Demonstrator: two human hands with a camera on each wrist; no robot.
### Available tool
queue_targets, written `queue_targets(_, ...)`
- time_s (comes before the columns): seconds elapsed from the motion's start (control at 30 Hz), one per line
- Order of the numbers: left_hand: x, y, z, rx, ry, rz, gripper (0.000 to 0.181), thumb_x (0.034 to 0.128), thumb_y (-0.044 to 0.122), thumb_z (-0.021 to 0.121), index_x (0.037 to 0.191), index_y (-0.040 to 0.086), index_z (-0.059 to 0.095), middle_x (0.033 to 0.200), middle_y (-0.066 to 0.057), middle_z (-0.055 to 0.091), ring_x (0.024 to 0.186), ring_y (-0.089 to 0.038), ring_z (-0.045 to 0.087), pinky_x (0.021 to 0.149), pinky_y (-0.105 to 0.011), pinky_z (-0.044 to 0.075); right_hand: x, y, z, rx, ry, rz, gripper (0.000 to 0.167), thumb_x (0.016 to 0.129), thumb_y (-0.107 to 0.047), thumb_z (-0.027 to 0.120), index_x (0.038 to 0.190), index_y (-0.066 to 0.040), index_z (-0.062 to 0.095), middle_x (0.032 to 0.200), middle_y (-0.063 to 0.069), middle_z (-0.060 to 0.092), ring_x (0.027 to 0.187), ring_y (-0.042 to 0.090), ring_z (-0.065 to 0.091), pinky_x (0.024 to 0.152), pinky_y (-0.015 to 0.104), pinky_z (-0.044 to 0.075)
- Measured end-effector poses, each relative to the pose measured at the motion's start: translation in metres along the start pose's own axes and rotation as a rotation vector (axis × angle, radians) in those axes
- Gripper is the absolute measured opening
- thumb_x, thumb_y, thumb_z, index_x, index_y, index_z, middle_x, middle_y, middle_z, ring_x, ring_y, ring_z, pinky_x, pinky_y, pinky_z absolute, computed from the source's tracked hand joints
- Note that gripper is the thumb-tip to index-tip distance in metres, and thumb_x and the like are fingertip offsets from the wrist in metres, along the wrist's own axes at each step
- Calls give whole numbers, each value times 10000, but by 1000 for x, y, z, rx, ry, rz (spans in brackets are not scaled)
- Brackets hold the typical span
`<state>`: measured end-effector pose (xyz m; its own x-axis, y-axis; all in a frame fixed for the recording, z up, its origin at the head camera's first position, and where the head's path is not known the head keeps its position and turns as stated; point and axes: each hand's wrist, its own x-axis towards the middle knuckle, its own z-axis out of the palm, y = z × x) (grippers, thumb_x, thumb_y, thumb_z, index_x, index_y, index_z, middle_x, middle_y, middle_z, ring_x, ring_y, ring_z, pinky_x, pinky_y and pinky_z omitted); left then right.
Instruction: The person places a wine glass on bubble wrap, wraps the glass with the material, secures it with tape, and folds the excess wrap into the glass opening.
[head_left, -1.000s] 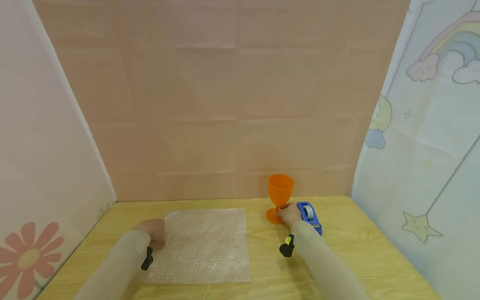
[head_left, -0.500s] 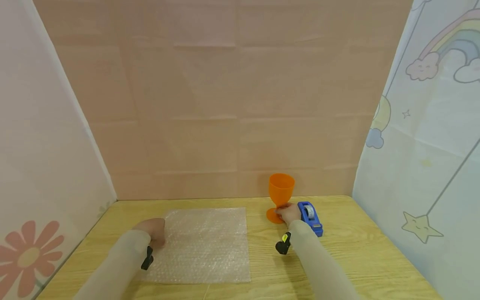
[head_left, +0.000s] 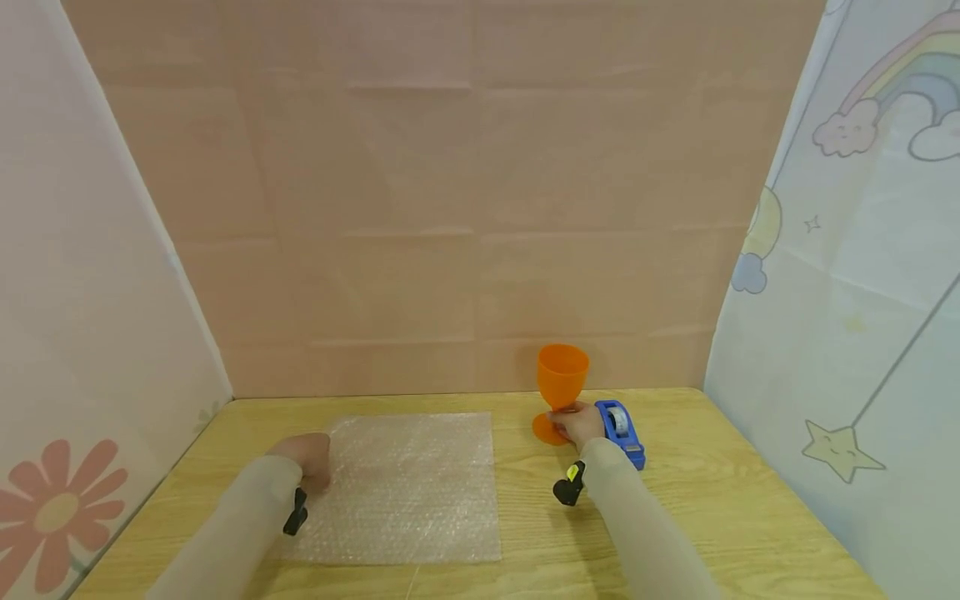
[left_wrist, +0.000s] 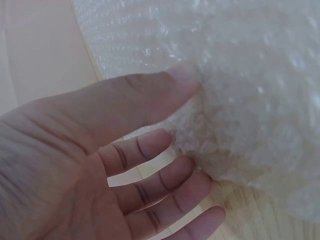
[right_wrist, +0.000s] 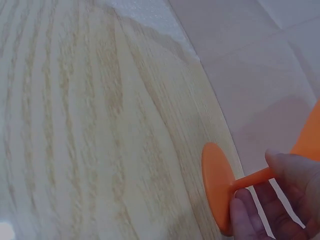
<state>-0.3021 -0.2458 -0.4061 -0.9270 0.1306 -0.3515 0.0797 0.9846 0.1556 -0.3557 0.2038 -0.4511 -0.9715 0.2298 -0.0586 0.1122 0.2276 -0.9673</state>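
The left hand (head_left: 306, 457) is pinching the bubble wrap (head_left: 412, 492) at its left edge. Farther off, the right hand (head_left: 579, 425) is gripping the orange goblet (head_left: 562, 379) by its stem; whether its foot is fully resting on the table (head_left: 735, 500), I'm not certain. A slack grip would be risking a topple.

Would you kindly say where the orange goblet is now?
In the head view, the goblet is right of the bubble wrap, its stem in the right hand.

Bubble wrap (head_left: 412, 492) left; goblet (head_left: 562, 377) between; tape dispenser (head_left: 628, 442) right.
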Motion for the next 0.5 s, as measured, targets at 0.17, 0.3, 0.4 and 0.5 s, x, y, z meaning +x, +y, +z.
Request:
queue_targets(0.17,0,-2,3,-6,3,2,157,715,-46,626,815,4,517,786,-120,528,676,-244,494,480,-280,291,1,0,2,17,-8,4,340,843,-39,716,1148,84,630,1116,232,658,821,171,666,777,355,576)
queue_targets(0.3,1,-2,2,3,3,9,155,723,-19,643,803,11,514,760,-106,528,647,-223,481,476,-261,268,6,3,1,34,-7,14,322,835,-23,718,1125,87,634,1059,206,684,790,148,658,748,326,579)
queue_targets(0.4,1,-1,1,-4,0,9,176,726,-11,652,822,11,506,765,-109,523,634,-214,465,470,-258,263,8,5,0,33,-16,6,309,827,-17,724,1104,87,632,1002,177,697,770,133,655,735,321,580)
queue_targets(0.5,2,0,0,-17,-4,11,184,709,-34,638,829,6,505,762,-115,524,593,-189,416,455,-250,239,10,5,-2,24,-37,-7,310,828,-14,723,1101,88,620,955,129,699,756,125,651,724,312,579)
